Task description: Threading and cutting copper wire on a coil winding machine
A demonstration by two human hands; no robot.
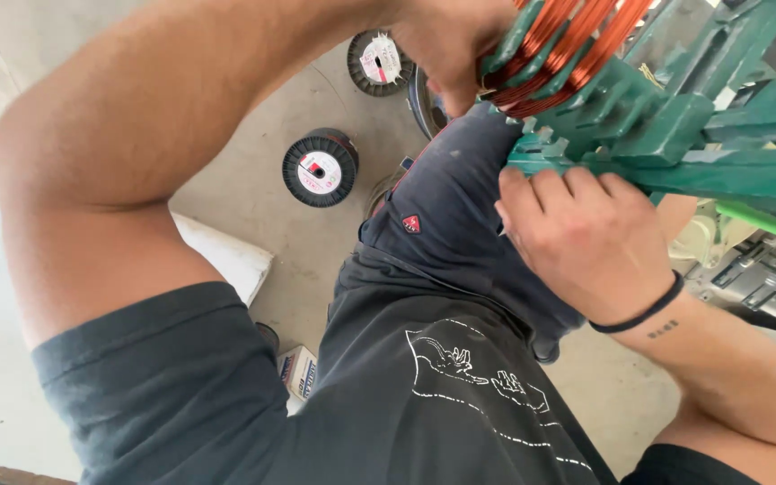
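A green stepped winding form [675, 126] fills the upper right, with bands of copper wire [568, 45] wound in its grooves. My left hand [446, 45], at the end of the arm that crosses the frame from the lower left, is closed on the copper wire at the form's left end. My right hand [586, 242], with a black band on its wrist, grips the lower edge of the green form from beneath. The fingertips of both hands are hidden behind the form. My dark shirt and trousers fill the lower middle.
Two black wire spools [321, 168] [377, 63] with white labels stand on the concrete floor. A white slab [226, 256] and a small box [300, 370] lie near my leg. Grey metal machine parts [756, 269] sit under the form at right.
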